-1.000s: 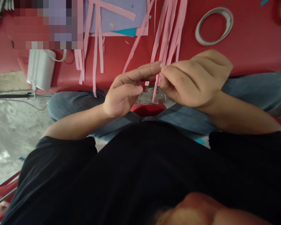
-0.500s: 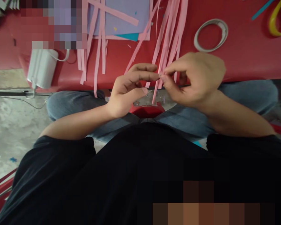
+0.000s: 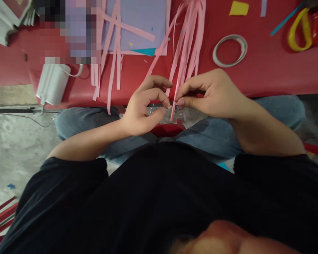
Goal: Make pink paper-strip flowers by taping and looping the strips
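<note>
And the hands have parted: left hand [image 3: 140, 111] fingers curled thumbward, contact unclear, right hand [image 3: 218, 97] fingers pinched together, pink strips [image 3: 187, 46] trailing off the near counter [image 3: 267, 70] edge, tape roll [image 3: 243, 49] beyond.

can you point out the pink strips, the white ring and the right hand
Pink strips [image 3: 192, 24]: head view, upper part of the bunch
White ring [image 3: 244, 48]: head view, right side of its rim
Right hand [image 3: 217, 94]: head view, back of the hand

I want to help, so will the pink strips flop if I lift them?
Probably floppy: some pink strips curve at the far end. They look thin and narrow, so likely very light. They may tangle, since many overlap on the red table.
</note>
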The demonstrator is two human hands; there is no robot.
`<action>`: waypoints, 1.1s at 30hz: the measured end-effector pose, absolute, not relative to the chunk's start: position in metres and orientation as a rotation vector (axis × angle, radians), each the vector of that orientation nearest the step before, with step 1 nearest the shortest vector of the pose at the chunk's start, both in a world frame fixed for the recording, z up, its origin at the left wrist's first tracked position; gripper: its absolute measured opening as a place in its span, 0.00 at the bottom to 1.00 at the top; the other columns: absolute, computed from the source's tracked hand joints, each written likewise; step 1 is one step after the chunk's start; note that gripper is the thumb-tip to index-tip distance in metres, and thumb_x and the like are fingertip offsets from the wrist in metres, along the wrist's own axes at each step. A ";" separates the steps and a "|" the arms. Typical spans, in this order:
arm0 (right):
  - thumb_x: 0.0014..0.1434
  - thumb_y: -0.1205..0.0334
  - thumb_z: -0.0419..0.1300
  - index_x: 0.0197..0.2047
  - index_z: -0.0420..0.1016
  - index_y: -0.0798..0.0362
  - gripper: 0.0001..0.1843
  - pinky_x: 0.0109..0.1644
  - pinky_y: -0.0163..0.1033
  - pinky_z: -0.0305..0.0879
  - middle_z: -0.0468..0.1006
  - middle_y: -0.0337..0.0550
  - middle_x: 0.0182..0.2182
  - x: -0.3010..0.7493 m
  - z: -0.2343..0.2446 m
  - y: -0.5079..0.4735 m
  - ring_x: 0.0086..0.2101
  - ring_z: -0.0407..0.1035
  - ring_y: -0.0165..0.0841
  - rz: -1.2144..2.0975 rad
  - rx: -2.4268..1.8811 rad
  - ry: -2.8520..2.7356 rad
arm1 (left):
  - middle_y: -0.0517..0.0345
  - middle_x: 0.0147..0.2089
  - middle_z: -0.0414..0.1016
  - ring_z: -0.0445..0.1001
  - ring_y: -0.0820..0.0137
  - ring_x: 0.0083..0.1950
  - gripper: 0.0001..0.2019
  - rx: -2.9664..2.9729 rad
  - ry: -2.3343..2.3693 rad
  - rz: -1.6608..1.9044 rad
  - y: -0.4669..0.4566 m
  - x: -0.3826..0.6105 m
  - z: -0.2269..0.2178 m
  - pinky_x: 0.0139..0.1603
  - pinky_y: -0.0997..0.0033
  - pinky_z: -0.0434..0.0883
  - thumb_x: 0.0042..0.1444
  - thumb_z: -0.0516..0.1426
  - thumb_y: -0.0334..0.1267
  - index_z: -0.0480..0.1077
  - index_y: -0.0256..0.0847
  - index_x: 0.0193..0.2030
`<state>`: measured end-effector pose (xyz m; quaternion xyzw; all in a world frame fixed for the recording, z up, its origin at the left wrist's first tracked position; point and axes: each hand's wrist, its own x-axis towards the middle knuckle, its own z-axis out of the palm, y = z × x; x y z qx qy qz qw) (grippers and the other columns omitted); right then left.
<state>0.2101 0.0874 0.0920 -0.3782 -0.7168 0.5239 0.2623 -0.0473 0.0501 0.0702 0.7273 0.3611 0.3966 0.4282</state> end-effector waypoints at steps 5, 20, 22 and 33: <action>0.68 0.50 0.71 0.39 0.85 0.44 0.08 0.41 0.46 0.75 0.87 0.37 0.33 0.215 0.073 0.101 0.33 0.78 0.37 0.915 -1.309 -1.985 | 0.47 0.64 0.80 0.81 0.51 0.63 0.10 1.794 0.960 1.024 0.053 -0.049 0.070 0.64 0.39 0.81 0.61 0.64 0.43 0.82 0.48 0.48; 0.75 0.55 0.57 0.53 0.75 0.45 0.09 0.55 0.59 0.74 0.87 0.53 0.52 0.176 0.035 0.205 0.48 0.79 0.49 0.253 -1.989 -2.131 | 0.46 0.61 0.83 0.82 0.57 0.60 0.12 1.768 1.078 1.092 0.058 -0.045 0.069 0.54 0.53 0.78 0.60 0.63 0.37 0.81 0.44 0.50; 0.74 0.55 0.58 0.50 0.75 0.45 0.07 0.54 0.53 0.73 0.87 0.49 0.49 0.178 0.035 0.204 0.46 0.76 0.43 0.271 -1.982 -2.095 | 0.46 0.60 0.83 0.82 0.56 0.60 0.11 1.773 1.077 1.123 0.062 -0.049 0.070 0.53 0.52 0.78 0.62 0.63 0.39 0.81 0.45 0.50; 0.58 0.59 0.71 0.46 0.75 0.40 0.14 0.36 0.49 0.69 0.83 0.34 0.33 0.193 0.068 0.073 0.27 0.74 0.39 0.296 -1.100 -1.859 | 0.44 0.68 0.72 0.73 0.50 0.67 0.25 2.081 0.994 1.577 0.080 -0.081 0.087 0.70 0.38 0.78 0.66 0.65 0.66 0.79 0.52 0.59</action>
